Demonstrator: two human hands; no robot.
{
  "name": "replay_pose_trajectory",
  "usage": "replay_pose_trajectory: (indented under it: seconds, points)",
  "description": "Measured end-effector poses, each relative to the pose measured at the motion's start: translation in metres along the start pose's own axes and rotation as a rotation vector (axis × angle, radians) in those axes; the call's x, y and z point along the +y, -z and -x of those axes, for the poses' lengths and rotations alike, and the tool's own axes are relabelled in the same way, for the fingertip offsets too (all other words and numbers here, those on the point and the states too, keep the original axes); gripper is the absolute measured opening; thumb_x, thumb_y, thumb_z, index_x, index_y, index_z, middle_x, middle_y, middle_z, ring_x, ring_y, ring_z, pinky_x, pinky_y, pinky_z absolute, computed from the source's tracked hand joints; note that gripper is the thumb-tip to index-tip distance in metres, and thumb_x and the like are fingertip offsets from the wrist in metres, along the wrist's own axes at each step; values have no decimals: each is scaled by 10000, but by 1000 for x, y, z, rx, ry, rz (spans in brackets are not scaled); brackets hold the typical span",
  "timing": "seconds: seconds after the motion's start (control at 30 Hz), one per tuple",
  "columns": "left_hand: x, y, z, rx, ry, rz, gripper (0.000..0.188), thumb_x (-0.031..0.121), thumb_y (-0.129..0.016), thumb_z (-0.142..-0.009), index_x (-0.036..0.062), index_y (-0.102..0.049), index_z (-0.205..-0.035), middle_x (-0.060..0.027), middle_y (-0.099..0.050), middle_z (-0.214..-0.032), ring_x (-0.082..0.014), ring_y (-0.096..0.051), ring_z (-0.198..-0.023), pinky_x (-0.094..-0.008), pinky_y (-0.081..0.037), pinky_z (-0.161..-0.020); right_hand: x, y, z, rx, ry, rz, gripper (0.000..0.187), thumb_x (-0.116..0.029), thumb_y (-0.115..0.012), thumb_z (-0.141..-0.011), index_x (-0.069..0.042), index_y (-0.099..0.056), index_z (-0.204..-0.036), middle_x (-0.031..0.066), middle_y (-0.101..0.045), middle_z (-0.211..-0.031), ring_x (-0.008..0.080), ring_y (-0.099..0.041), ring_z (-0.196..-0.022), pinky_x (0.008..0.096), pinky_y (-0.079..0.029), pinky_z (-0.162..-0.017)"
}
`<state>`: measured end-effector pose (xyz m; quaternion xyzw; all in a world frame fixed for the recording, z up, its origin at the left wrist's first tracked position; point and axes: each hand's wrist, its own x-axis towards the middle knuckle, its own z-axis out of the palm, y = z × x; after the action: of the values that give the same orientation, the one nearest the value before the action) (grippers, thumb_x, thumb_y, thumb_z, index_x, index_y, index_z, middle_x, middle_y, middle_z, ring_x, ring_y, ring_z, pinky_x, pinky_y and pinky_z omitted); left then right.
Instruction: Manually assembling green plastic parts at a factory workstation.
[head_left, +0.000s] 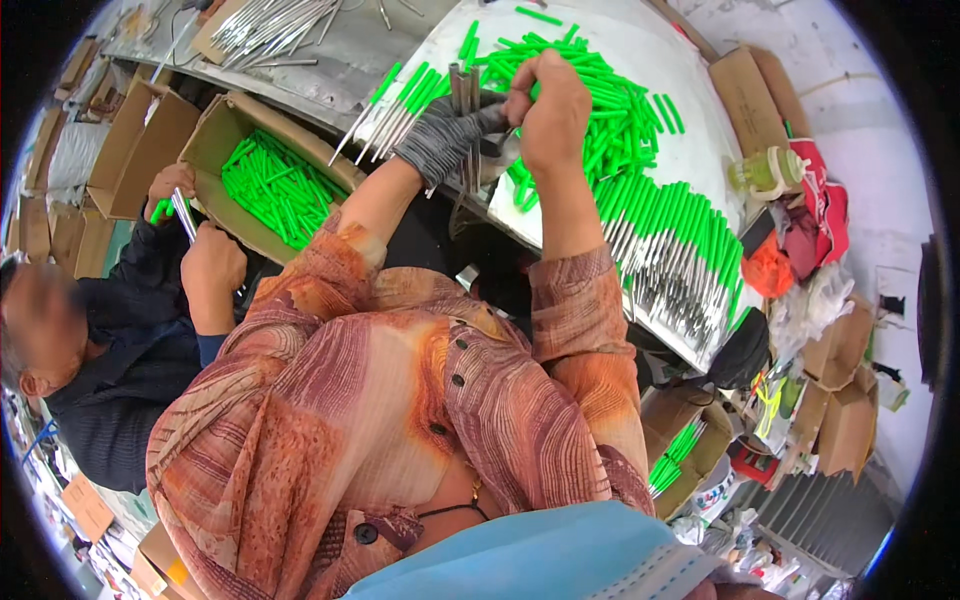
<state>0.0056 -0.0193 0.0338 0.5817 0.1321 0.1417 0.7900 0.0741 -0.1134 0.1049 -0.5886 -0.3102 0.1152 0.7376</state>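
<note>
My left hand (447, 140), in a grey glove, is closed around a small bundle of upright metal tubes (463, 90) at the near edge of the white table. Just right of it, my bare right hand (555, 115) is raised with its fingers curled to the thumb. What those fingers hold, if anything, is hidden. Behind both hands lies a heap of loose bright green plastic handles (615, 145). A dense row of metal rods with green handles (675, 240) lies to the right. A few similar green-handled rods (405, 100) rest left of my glove.
A cardboard box (215, 125) of green handles stands to the left, beside a co-worker whose hands (213, 260) hold metal rods. Bare rods (265, 30) lie on the far left metal table. At right are a greenish jug (765, 172) and an open box (705, 470).
</note>
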Motion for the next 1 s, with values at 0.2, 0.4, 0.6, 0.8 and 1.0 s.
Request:
replay_pose_trajectory:
  seconds: [0.2, 0.4, 0.6, 0.8, 1.0]
  points:
    - [5, 1, -1, 189, 131, 240, 370, 338, -624, -801, 29, -592, -1002, -78, -616, -817, -192, -606, -682, -317, -506, -577, 33, 14, 16, -60, 109, 235, 350, -269, -381, -878, -29, -509, -658, 56, -496, -556, 135, -476, -504, 281, -385, -489]
    - [-11, 29, -11, 277, 203, 114, 483, 477, -553, -826, 17, -643, -940, -10, -538, -705, -98, -496, -618, -243, -411, -545, 41, 11, 20, -18, 55, 313, 358, -348, -411, -886, -19, -527, -808, 136, -562, -631, 289, -564, -621, 359, -430, -586]
    - [-6, 20, -6, 389, 208, 178, 416, 438, -561, -837, 54, -628, -982, 24, -465, -684, -108, -458, -589, -256, -419, -524, 4, 87, -9, 550, 363, 808, 408, -283, -488, -861, 66, -377, -1042, 252, -536, -841, 426, -511, -776, 463, -403, -759]
    - [-5, 33, -9, 428, 133, 157, 400, 399, -636, -789, 74, -618, -1022, -21, -544, -793, -105, -503, -619, -221, -456, -509, -4, 312, 21, 555, -41, 1818, 240, -201, -501, -790, -7, -583, -905, 209, -557, -943, 379, -541, -891, 474, -424, -787]
    - [10, 14, -3, 485, -54, 50, 362, 306, -650, -796, 31, -605, -1028, -47, -590, -809, -108, -542, -576, -218, -463, -481, 36, 286, 46, 362, -53, 1934, 244, -255, -540, -805, -44, -615, -904, 178, -607, -949, 340, -583, -857, 403, -470, -715]
